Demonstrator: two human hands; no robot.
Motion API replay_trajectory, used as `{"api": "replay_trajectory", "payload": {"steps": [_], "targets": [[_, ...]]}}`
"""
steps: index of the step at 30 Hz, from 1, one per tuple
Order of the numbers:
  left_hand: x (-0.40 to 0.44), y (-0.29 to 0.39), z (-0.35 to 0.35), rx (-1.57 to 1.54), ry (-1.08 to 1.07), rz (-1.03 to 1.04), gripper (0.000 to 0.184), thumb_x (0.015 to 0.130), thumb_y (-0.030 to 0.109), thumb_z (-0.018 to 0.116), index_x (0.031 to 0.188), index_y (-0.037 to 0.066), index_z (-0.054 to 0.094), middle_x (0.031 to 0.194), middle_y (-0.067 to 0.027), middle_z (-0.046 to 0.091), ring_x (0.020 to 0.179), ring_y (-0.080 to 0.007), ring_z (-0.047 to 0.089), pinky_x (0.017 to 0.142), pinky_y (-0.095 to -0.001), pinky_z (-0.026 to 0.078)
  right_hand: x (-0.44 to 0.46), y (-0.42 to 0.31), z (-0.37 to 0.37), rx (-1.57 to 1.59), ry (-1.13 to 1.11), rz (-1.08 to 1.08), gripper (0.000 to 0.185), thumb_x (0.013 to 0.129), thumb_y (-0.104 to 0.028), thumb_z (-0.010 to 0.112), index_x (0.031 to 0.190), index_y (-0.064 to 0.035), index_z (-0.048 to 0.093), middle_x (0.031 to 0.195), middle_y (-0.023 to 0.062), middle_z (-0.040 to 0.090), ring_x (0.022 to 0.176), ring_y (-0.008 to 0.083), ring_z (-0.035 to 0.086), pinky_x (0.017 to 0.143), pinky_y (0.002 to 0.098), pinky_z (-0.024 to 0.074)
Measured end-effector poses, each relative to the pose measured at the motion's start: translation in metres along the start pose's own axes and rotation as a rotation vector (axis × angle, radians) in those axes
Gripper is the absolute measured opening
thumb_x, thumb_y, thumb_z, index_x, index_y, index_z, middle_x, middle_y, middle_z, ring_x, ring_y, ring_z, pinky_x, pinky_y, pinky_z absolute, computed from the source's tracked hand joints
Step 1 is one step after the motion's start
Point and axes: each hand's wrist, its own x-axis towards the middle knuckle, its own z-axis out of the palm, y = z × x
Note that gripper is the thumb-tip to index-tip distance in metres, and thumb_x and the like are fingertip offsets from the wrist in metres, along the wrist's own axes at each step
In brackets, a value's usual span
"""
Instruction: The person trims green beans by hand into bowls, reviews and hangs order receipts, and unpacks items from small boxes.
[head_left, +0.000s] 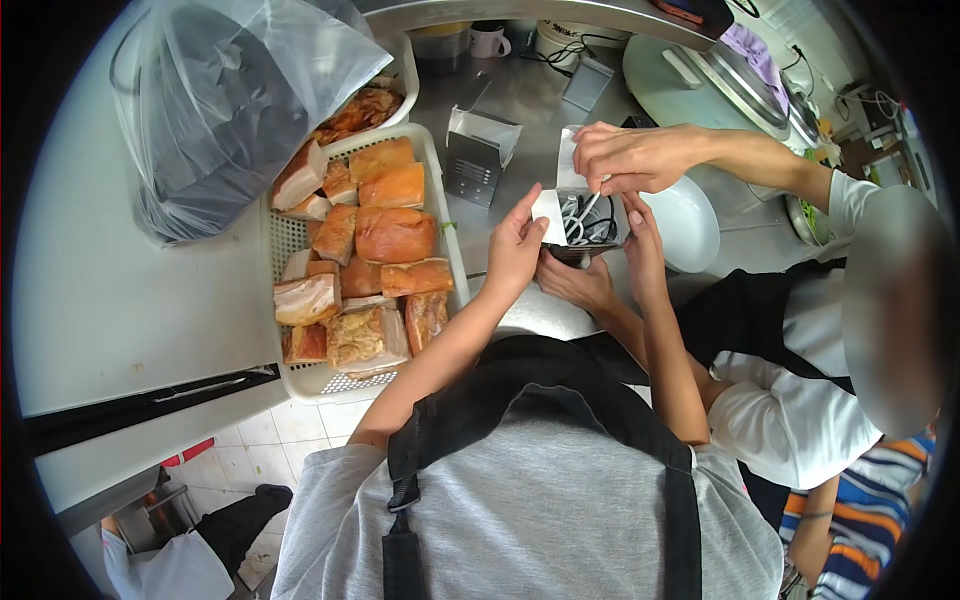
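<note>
A small cardboard box (549, 217), dark outside with a white lining, stands with its flaps raised. Coiled cables (577, 212), some white and some black, lie inside it. My left hand (515, 240) holds the box's left side by the white flap, thumb and fingers around it. On the opposite side, my right hand (642, 232) grips the box edge. A co-worker's hand (635, 160) reaches in from above and pinches a white cable (594, 203). That person's other hand (580, 283) supports the box from below.
A white perforated crate (452, 250) of roasted meat chunks (395, 235) stands left, beside a large plastic bag (240, 110). Another opened box (475, 165) sits on the steel counter. A white bowl (690, 225) and big lidded pot (680, 95) are right. The co-worker stands close at my right.
</note>
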Motion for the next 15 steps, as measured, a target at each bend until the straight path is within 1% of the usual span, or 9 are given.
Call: {"api": "replay_trajectory", "payload": {"steps": [3,6,9,10,13,14,15], "targets": [[0.001,-0.001,0.0,-0.082,-0.019,-0.012,0.043,0.091,-0.001,0.054,0.134,0.005,0.052,0.084,0.0066,0.05,0.068,-0.0009,0.039,0.059,-0.0167,0.035,-0.001,-0.001,0.001,0.006,-0.01,0.013,0.058,0.097,-0.037,0.046,0.141,-0.001,0.035,0.144,0.0169,0.035,0.137,0.0223,0.029,0.108,0.0381,0.0278],[0.002,-0.001,-0.004,-0.033,-0.083,-0.027,0.041,0.092,0.002,0.053,0.133,0.007,0.053,0.083,0.0039,0.053,0.067,-0.0025,0.04,0.061,-0.0181,0.037,-0.002,-0.002,0.003,-0.023,0.038,0.011,0.056,0.097,-0.039,0.046,0.139,-0.0024,0.038,0.144,0.0158,0.035,0.135,0.0213,0.031,0.107,0.0372,0.0288],[0.0,0.007,-0.007,0.422,-0.137,0.03,0.04,0.094,0.005,0.051,0.133,0.008,0.052,0.098,-0.0022,0.063,0.083,-0.0049,0.051,0.076,-0.0219,0.043,-0.003,-0.006,0.011,-0.038,0.075,-0.044,0.045,0.098,-0.031,0.047,0.135,-0.006,0.044,0.142,0.0167,0.039,0.135,0.0234,0.03,0.108,0.0341,0.024],[-0.001,0.012,-0.004,0.52,-0.105,0.151,0.037,0.092,0.011,0.054,0.129,0.01,0.056,0.092,-0.0078,0.063,0.081,-0.0131,0.058,0.074,-0.0273,0.045,-0.003,-0.005,0.008,-0.116,0.022,-0.053,0.043,0.097,-0.029,0.048,0.133,-0.0058,0.047,0.141,0.017,0.04,0.134,0.0237,0.032,0.108,0.0342,0.0251],[-0.008,0.027,0.002,0.804,-0.095,0.365,0.039,0.09,0.017,0.058,0.128,0.009,0.057,0.086,-0.0111,0.059,0.079,-0.0259,0.06,0.075,-0.0322,0.046,-0.003,-0.005,0.002,-0.323,-0.082,-0.131,0.036,0.096,-0.024,0.051,0.126,-0.0047,0.054,0.137,0.0181,0.043,0.131,0.0245,0.036,0.106,0.0344,0.0283],[-0.01,0.032,0.004,0.853,-0.105,0.284,0.044,0.084,0.026,0.065,0.125,0.01,0.059,0.094,-0.0122,0.059,0.089,-0.0329,0.057,0.083,-0.0383,0.044,-0.004,-0.008,0.005,-0.374,-0.08,-0.192,0.034,0.095,-0.021,0.052,0.124,-0.0042,0.055,0.136,0.0185,0.043,0.13,0.0247,0.037,0.105,0.0345,0.0293],[-0.01,0.035,0.007,0.93,-0.077,0.36,0.045,0.083,0.027,0.066,0.125,0.011,0.059,0.098,-0.0138,0.058,0.094,-0.0336,0.055,0.086,-0.04,0.043,-0.004,-0.011,0.008,-0.426,-0.076,-0.25,0.032,0.094,-0.019,0.053,0.122,-0.0038,0.057,0.135,0.0189,0.044,0.13,0.0248,0.038,0.105,0.0346,0.0302]]}}
